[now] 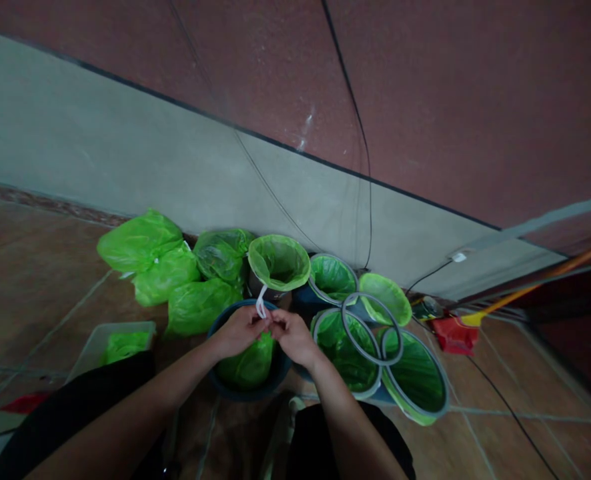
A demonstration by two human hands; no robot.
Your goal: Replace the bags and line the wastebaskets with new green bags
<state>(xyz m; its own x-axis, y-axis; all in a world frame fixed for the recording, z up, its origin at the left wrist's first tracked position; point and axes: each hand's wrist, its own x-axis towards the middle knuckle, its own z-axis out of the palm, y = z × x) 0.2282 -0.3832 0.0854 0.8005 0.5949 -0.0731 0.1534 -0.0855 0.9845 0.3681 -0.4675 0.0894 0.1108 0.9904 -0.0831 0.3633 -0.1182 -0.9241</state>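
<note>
Both the left grip (240, 330) and the right grip (294, 338) are pinched on a white tie (261, 301), their fingertips touching, with its loop standing up above them. The green bag (248, 368) hangs or sits just below the 2 grips, inside a blue bin (281, 369); its neck is hidden by the fingers. Toward the wall-side edge of the floor (505, 393) and to the right stand 5 more bins (444, 393) with green liners, open at the top; deep shadow hides how much is in them. A loose grey ring (372, 295) lies across the rims of the 2 nearest. On the left, 4 bulging sacks (143, 243) sit bunched near the floor's wall-side edge, and a pale tub (86, 347) nearer the person holds green material. A red dustpan (454, 335) rests right of the bins.
</note>
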